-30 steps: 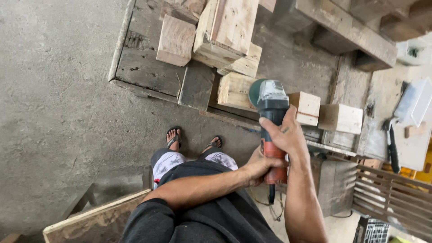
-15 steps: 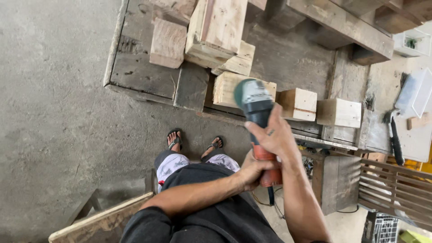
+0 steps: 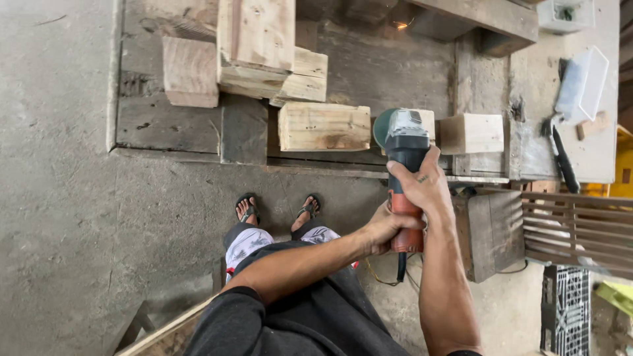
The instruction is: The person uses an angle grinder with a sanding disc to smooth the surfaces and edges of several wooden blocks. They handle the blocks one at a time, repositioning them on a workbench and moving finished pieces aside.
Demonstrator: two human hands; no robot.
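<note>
Grinder [image 3: 403, 165] sits a bit further right & lower vs before. Right hand [image 3: 422, 188] wraps its front, left hand [image 3: 389, 227] grips the red handle, both shut tight. It hangs over the wood blocks [image 3: 324, 126] on the pallet [image 3: 178, 128], not touching. No sanding done yet, looks like.

Pale wooden blocks [image 3: 324, 126] crowd the dark plank bench [image 3: 409, 62] just ahead of both hands [image 3: 402, 211]; gaps between the blocks are narrow. A slatted wooden crate [image 3: 577, 227] stands close right. The bare concrete floor [image 3: 59, 217] lies far left.
</note>
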